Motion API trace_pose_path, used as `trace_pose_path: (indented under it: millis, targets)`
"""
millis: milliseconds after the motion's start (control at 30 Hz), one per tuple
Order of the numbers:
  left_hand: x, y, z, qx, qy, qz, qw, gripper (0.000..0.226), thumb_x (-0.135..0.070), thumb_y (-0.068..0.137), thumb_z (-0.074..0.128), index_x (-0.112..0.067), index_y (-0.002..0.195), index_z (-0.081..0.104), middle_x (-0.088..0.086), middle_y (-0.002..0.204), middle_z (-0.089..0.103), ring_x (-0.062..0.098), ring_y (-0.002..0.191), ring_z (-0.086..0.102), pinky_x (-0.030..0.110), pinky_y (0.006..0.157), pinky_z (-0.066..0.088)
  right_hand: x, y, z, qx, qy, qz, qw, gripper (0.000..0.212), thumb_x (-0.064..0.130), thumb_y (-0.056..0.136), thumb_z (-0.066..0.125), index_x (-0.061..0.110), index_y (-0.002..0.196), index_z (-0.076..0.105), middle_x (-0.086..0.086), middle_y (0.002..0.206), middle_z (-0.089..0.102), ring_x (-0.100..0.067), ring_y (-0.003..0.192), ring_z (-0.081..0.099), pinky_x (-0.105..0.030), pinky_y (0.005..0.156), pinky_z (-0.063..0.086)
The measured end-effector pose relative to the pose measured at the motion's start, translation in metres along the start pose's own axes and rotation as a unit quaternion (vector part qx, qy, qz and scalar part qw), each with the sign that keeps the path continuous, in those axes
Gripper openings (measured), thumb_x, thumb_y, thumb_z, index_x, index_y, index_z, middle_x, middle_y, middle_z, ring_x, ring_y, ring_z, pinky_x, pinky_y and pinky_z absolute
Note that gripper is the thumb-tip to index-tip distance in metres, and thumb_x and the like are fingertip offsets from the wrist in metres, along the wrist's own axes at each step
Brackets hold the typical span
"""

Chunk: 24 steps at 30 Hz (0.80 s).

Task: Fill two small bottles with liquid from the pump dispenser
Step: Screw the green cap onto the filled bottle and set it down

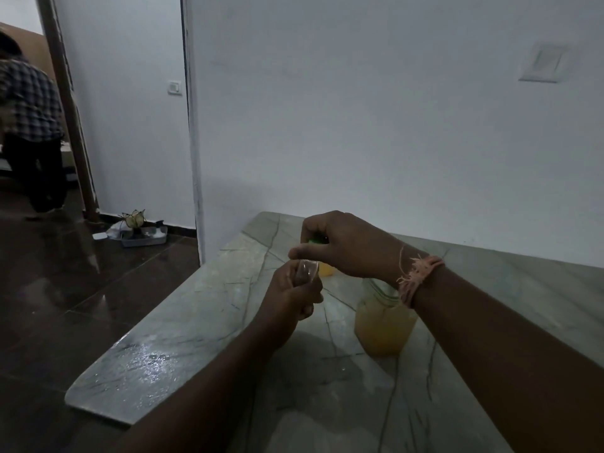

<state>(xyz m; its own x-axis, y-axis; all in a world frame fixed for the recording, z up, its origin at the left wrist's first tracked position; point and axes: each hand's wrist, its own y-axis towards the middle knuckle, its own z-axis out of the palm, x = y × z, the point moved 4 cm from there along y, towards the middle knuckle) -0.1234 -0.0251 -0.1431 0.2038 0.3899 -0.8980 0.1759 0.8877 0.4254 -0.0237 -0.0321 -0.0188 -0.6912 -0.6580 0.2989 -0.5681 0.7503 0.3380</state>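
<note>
Currently, the left hand (291,294) fingers grip a small clear bottle (305,271) upright, mouth directly below the right hand (343,245), whose fingers curl over the green pump dispenser (382,317) head near the counter (196,322) middle.

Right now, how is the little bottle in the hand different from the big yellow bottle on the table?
The small bottle is clear and looks empty; the pump dispenser holds yellow liquid. The small bottle is held up in the left hand; the dispenser stands on the marble table. The dispenser is far bigger. Both are see-through.
</note>
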Motion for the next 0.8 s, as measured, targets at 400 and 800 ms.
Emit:
trace_pose_path:
  millis: [400, 800]
  targets:
    - [-0.004, 0.001, 0.003, -0.023, 0.029, 0.014, 0.999, 0.021, -0.017, 0.080, 0.059, -0.019, 0.101, 0.056, 0.002, 0.075, 0.055, 0.011, 0.058, 0.048, 0.021, 0.046, 0.040, 0.005, 0.008, -0.011, 0.011, -0.107, 0.135, 0.985, 0.054, 0.064, 0.080, 0.060, 0.011, 0.086, 0.067, -0.002, 0.073, 0.070, -0.009, 0.054, 0.063, -0.025, 0.053, 0.049]
    - [-0.004, 0.001, 0.000, -0.053, 0.066, 0.035, 0.996, 0.015, -0.014, 0.083, 0.058, -0.005, 0.094, 0.064, -0.010, 0.061, 0.055, 0.010, 0.055, 0.048, 0.021, 0.048, 0.041, 0.019, 0.010, -0.006, 0.066, -0.018, 0.091, 0.994, 0.018, 0.013, 0.084, 0.068, 0.025, 0.097, 0.067, 0.006, 0.095, 0.066, -0.009, 0.083, 0.066, -0.031, 0.075, 0.057]
